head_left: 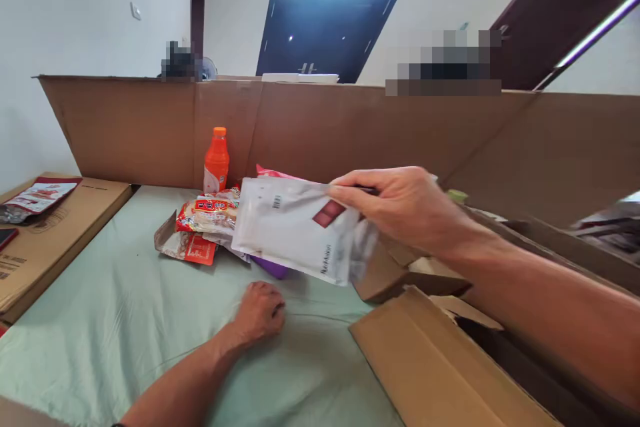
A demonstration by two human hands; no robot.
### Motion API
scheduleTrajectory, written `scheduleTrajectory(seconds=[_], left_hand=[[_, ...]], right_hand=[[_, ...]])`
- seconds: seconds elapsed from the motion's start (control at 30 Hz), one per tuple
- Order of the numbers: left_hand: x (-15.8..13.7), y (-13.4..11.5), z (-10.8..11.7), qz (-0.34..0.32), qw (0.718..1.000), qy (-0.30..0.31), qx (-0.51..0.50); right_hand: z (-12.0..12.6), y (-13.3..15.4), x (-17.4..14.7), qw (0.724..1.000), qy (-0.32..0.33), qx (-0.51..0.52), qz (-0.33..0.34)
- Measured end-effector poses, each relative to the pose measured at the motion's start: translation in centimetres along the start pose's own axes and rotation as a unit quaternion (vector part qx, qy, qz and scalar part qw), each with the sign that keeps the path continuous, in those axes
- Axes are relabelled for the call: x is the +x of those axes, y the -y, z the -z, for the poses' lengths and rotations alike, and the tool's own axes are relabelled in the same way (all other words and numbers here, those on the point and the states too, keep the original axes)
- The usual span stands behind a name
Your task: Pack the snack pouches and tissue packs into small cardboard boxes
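Nearest me, an open cardboard box (pixel 430 353) is sitting at the lower right, its flap spreading over a green cloth (pixel 150 333). On that cloth my left hand (pixel 260 310) is resting, its fingers curling into a loose fist; I am not seeing into its palm. Farther up, my right hand (pixel 400 203) is pinching a white pouch (pixel 287 223) by its right end, between thumb and fingers, and the pouch is hanging tilted above the cloth, its printed side facing me. Off to the left, a flat carton (pixel 93 207) is carrying another pouch (pixel 43 195). Just beyond the white one's left edge, a red snack packet (pixel 205 215) is lying about. Behind these an orange bottle (pixel 217 163) is standing upright before a long cardboard wall (pixel 320 127), and a dark double door (pixel 325 27) is showing beyond it.
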State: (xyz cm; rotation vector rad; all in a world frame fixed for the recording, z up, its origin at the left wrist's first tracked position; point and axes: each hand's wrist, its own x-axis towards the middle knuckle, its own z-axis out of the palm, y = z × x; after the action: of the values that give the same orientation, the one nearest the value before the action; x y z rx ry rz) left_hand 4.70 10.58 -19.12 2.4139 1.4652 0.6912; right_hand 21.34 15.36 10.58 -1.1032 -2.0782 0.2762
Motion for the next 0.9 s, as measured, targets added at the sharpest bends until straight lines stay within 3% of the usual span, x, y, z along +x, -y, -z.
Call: scheduleTrajectory(seconds=[0.07, 0.13, 0.23, 0.33, 0.43, 0.57, 0.67, 0.77, 0.9], left_hand=[[0.1, 0.0, -0.1, 0.006, 1.0, 0.009, 0.0], [0.2, 0.0, -0.2, 0.011, 1.0, 0.017, -0.002], [0.3, 0.0, -0.4, 0.016, 1.0, 0.022, -0.012], [0.2, -0.1, -0.5, 0.02, 0.999, 0.022, -0.024], [0.2, -0.2, -0.5, 0.025, 0.999, 0.022, -0.033], [0.2, -0.4, -0.4, 0.027, 0.999, 0.014, -0.038], [0.3, -0.1, -0.3, 0.025, 0.999, 0.001, -0.041], [0.4, 0.3, 0.0, 0.014, 0.999, -0.018, -0.043], [0.9, 1.1, 0.5, -0.01, 0.998, -0.043, -0.045]], right_hand=[[-2.3, 0.5, 2.3, 1.0, 0.013, -0.011, 0.003], [-4.6, 0.9, 4.7, 0.999, -0.033, -0.013, 0.017], [-8.4, 1.4, 7.2, 0.989, -0.091, 0.004, 0.117], [-12.0, 1.9, 6.6, 0.977, -0.004, 0.037, 0.211], [-13.5, 2.0, 3.3, 0.967, 0.093, 0.055, 0.231], [-12.0, 1.4, -0.8, 0.956, 0.191, 0.057, 0.217], [-9.4, 0.5, -2.1, 0.96, 0.232, 0.035, 0.153], [-6.4, 0.1, -3.0, 0.967, 0.236, 0.026, 0.093], [-1.4, 0.4, -4.4, 0.975, 0.208, 0.033, 0.068]])
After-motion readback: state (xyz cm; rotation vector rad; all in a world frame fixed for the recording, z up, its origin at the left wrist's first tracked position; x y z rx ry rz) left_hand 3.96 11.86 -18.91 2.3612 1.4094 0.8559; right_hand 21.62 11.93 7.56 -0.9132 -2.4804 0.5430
